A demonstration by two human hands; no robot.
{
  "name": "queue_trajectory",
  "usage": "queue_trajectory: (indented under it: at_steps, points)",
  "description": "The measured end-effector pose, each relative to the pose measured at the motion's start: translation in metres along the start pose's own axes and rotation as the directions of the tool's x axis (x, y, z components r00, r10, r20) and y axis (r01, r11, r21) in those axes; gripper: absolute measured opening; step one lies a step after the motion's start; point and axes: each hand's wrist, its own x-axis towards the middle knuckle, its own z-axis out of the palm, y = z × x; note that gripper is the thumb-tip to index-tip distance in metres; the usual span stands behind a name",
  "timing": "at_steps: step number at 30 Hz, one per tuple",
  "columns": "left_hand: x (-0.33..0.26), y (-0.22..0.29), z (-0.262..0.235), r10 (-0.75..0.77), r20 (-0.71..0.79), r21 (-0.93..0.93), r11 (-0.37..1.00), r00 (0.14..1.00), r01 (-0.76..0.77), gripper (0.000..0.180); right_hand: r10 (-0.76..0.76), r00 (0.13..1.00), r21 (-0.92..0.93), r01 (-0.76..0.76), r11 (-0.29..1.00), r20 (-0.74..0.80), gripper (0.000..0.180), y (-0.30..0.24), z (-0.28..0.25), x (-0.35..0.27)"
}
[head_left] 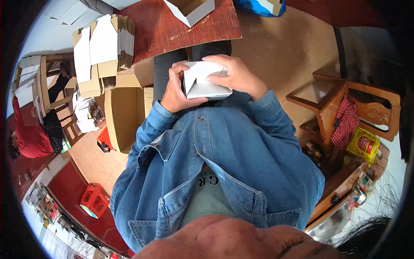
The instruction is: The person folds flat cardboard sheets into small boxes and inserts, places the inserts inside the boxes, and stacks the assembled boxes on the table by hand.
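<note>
A small white cardboard box (209,90) is held above my lap, its folded flaps facing up. A dark gap shows between the flaps on the left. My left hand (173,93) wraps the box's left side, fingers at the far corner and thumb along the near face. From the right, my right hand (237,75) grips the box, with its fingers over the far edge and the thumb pressing on the top flap. What lies inside the box is hidden.
Ahead stands a red wooden table (185,32) with an open white box (189,13). Stacked flat white cartons (103,47) lie at the left, above a large brown carton (125,116). A wooden chair (332,99) is on my right, a red stool (95,200) behind left.
</note>
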Motion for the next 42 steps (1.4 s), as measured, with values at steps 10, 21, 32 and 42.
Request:
queue_trajectory:
  at_steps: [10, 21, 32, 42]
  points:
    - [0.004, 0.005, -0.001, 0.049, -0.033, 0.121, 0.992, 0.998, -0.044, 0.101, -0.204, 0.978, 0.104, 0.200, 0.974, 0.031, 0.057, 0.013, -0.002, 0.000]
    - [0.002, -0.011, -0.006, -0.060, -0.045, -0.077, 0.995, 0.997, 0.056, 0.117, -0.031, 0.979, 0.413, 0.114, 0.904, -0.201, 0.061, 0.051, 0.001, 0.002]
    - [0.014, 0.008, -0.010, 0.022, 0.103, 0.337, 0.940, 0.994, -0.055, 0.114, 0.507, 0.861, 0.764, -0.302, 0.570, -0.038, 0.062, 0.047, 0.012, 0.003]
    - [0.022, 0.030, -0.004, 0.081, 0.183, 0.475, 0.865, 0.980, -0.160, 0.080, 0.604, 0.797, 0.657, -0.448, 0.607, -0.015, 0.064, 0.037, 0.001, 0.011]
